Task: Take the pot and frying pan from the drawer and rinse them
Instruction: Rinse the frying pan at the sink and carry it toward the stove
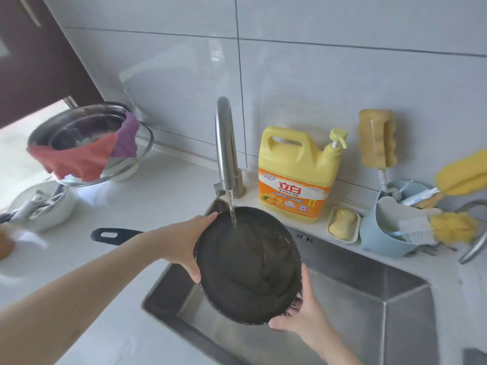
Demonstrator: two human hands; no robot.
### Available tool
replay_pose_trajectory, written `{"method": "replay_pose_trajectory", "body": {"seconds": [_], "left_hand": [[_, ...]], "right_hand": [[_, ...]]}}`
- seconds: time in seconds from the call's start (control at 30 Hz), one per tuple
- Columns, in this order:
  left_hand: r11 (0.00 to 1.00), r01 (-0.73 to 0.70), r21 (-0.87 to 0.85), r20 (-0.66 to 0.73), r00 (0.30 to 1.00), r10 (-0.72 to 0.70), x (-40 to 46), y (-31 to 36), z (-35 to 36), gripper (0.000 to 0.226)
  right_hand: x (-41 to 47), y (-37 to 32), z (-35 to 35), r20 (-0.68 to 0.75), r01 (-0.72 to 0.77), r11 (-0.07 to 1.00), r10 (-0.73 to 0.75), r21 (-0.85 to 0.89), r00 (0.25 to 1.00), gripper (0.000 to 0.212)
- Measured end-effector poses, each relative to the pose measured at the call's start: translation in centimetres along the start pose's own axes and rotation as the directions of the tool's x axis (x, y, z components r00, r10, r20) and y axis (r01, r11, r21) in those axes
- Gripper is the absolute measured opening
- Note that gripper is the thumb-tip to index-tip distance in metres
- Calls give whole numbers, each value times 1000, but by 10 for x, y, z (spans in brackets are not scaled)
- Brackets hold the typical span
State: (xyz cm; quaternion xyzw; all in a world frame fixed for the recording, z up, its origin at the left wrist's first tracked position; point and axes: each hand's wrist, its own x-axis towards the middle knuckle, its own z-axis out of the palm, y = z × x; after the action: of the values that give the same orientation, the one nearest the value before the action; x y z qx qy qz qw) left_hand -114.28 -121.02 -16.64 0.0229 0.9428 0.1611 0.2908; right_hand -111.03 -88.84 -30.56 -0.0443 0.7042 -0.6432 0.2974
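The frying pan (pixel 247 264) is out of the drawer and mid-rinse, tilted over the sink (pixel 369 293) under the running tap (pixel 225 143), both hands (pixel 184 243) (pixel 300 312) gripping its rim, while the pot, nowhere clearly identifiable, seemingly remains to rinse.

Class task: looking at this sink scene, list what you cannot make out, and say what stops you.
Head view:
- Pan handle: its join is hidden behind the left hand.
- Right hand: fingers hidden under the pan.
- Bowl contents: blurred, covered by cloths.
- Pot: not in view.
- Bottle small print: too small.
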Motion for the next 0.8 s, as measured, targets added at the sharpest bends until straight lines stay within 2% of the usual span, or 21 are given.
{"method": "replay_pose_trajectory", "body": {"seconds": [0.13, 0.23, 0.37, 0.47, 0.63, 0.7, 0.8], "left_hand": [[999, -15, 43, -201, 979, 23, -16, -11, 5, 144], [993, -45, -106, -262, 965, 15, -19, -19, 22, 146], [925, -100, -368, -240, 971, 9, -9, -16, 50, 148], [906, -57, -419, -135, 991, -1, -4, -10, 58, 151], [924, 4, -381, 69, 997, 24, -8, -18, 37, 145], [947, -8, -322, 72, 997, 33, -11, -24, 24, 143], [981, -47, -186, 20, 998, 51, -14, -28, 10, 139]], "right_hand": [[4, -21, 9, -88, 79, 991, -88, -107, 992, 147], [6, -57, -7, -67, 114, 946, -141, -302, 988, 152], [7, -105, -43, 51, 140, 854, -132, -501, 990, 153], [0, -131, -61, 95, 106, 805, -62, -584, 994, 150], [-15, -106, -53, 50, -54, 860, 92, -508, 995, 152], [-20, -81, -35, 35, -111, 910, 136, -400, 990, 154], [-17, -50, -8, -8, -101, 968, 102, -229, 995, 150]]}}
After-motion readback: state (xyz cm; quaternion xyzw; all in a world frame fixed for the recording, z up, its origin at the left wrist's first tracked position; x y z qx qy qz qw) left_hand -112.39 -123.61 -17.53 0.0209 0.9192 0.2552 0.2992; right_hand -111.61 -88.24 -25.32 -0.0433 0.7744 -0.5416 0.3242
